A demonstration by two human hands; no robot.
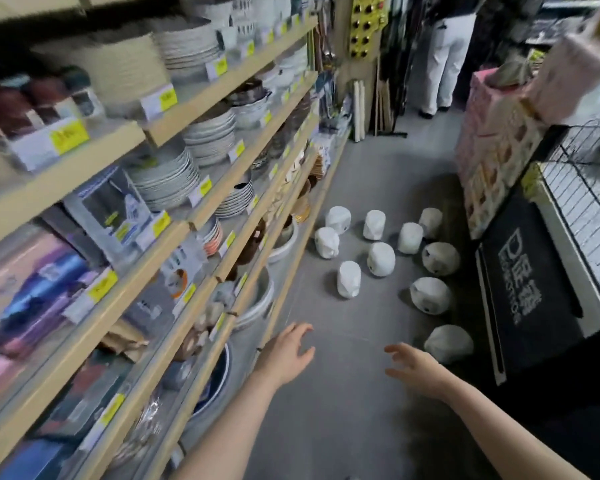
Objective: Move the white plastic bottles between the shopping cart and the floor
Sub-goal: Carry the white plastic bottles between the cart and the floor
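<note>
Several white plastic bottles [381,258] stand and lie scattered on the grey floor [329,410] of a shop aisle, ahead of me. The nearest one [448,342] lies beside the shopping cart [582,202], whose wire basket and black front panel fill the right edge. My left hand [286,351] hovers empty over the floor with fingers spread. My right hand [414,368] is also empty, fingers loosely extended, just left of the nearest bottle. Neither hand touches anything.
Wooden shelves [174,258] stacked with plates and bowls line the left side. Pink boxes [492,150] are piled beyond the cart on the right. A person in white trousers [444,57] stands at the far end of the aisle.
</note>
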